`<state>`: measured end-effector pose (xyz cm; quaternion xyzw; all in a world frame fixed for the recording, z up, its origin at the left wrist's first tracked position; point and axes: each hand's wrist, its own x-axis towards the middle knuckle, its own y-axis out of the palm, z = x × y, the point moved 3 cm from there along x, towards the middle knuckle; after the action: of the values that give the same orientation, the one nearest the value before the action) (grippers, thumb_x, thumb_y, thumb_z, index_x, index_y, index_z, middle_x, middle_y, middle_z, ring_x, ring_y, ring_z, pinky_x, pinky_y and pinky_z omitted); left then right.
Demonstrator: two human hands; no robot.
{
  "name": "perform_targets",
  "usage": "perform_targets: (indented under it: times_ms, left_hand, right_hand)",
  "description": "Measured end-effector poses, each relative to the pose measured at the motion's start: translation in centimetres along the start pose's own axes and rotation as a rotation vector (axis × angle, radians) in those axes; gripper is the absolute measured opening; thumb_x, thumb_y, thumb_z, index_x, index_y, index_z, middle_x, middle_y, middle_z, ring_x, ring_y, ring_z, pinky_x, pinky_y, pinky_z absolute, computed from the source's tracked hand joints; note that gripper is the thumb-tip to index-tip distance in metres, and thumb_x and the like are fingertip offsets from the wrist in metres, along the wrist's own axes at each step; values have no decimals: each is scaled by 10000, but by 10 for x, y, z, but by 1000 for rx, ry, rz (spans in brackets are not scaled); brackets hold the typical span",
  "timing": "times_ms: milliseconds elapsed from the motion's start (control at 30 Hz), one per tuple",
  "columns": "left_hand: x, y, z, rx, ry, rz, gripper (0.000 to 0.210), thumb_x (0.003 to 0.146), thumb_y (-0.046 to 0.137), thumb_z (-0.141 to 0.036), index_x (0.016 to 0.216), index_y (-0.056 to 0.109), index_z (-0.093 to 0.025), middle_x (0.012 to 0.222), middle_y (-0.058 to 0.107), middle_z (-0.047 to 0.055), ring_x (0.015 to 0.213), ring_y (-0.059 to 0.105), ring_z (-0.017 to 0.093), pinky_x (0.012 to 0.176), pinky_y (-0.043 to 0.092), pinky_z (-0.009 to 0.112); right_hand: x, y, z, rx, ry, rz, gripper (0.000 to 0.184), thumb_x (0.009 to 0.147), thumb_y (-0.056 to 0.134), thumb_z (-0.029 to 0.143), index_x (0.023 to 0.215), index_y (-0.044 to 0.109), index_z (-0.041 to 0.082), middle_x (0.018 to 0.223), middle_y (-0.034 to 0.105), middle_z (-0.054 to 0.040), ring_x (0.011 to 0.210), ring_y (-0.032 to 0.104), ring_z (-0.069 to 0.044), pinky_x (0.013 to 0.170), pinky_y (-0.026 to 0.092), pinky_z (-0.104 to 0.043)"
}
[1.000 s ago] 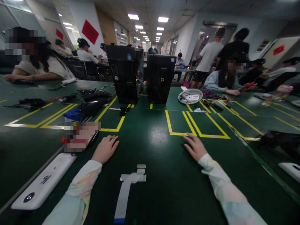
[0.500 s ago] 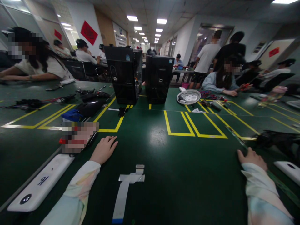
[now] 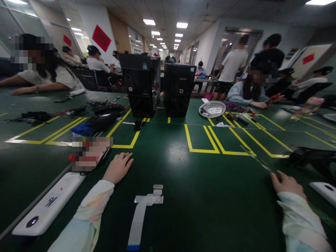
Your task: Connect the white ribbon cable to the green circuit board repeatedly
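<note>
My left hand [image 3: 118, 168] lies palm down on the green table, fingers stretched out and holding nothing. Close to its left are a phone-like object [image 3: 91, 154], partly blurred out, and a white device [image 3: 49, 204] marked 16. Over on the right, my right hand [image 3: 288, 183] has its fingers closed on a long, thin green circuit board strip [image 3: 256, 159]. The strip slants from upper left to lower right, and the hand hides its middle. Between my hands lies a flat white ribbon cable [image 3: 138, 220] with a connector at its far end and a blue tip at the near end.
Two black computer towers [image 3: 139, 87] stand beyond the yellow-taped outlines. A white basket [image 3: 212, 109] holds small parts. Cables and a dark bag-like item [image 3: 102, 121] lie at left; a black object [image 3: 312, 161] and another white device [image 3: 324, 192] at right. Several people sit or stand around.
My right hand has shifted right and a little toward me. The strip has turned, its far end swinging left. My left hand stays in place.
</note>
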<state>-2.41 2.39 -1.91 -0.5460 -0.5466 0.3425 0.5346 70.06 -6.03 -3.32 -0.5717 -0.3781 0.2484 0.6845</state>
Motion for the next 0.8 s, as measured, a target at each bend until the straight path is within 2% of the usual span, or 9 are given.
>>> perform_targets:
  times_ms: [133,200,300,500,633,733,800]
  left_hand:
    - [0,-1,-3,25,14,-8,565,933,287,-489,1311,540,-153,1228,566,150,1099,522,285,935,448,446]
    - [0,-2,-5,40,22,-25,554,930,286,-480,1293,557,-162,1212,574,149,1085,527,287,936,446,450]
    - [0,-2,-6,49,26,-34,555,927,283,-480,1286,563,-163,1205,578,148,1081,531,286,939,446,449]
    - [0,-1,-3,38,11,0,593,933,263,-503,1322,529,-144,1233,561,149,1110,521,288,934,457,435]
    - [0,-1,-3,36,8,8,593,934,266,-501,1331,520,-141,1243,555,150,1121,518,288,937,457,433]
    - [0,-1,-4,36,6,10,589,933,268,-501,1328,524,-146,1241,556,148,1119,517,287,941,454,433]
    - [0,-2,-4,39,3,17,591,934,268,-495,1328,522,-135,1242,553,153,1120,515,289,946,450,434]
  right_hand:
    - [-7,-3,-2,41,46,10,712,898,179,515,1293,556,56,1167,553,-312,1095,539,-433,791,458,-524]
    - [-8,-1,6,58,8,0,669,904,211,471,1317,526,50,1257,506,-304,1196,479,-404,894,427,-513]
    - [-8,6,24,76,-76,29,633,889,292,453,1334,508,58,1353,467,-264,1237,456,-379,976,388,-492]
    - [-12,5,41,137,-212,115,655,832,368,463,1298,522,29,1282,548,-239,1200,516,-337,1022,382,-427]
    - [-22,0,46,259,-370,162,555,830,388,431,1260,555,123,1219,624,-152,1151,570,-262,1005,421,-363]
    - [-30,-2,55,380,-482,169,506,822,423,465,1221,574,193,1219,632,-119,1131,589,-277,974,455,-425]
    - [-34,-5,60,405,-507,110,514,816,409,480,1210,576,197,1246,612,-118,1182,554,-283,1008,429,-445]
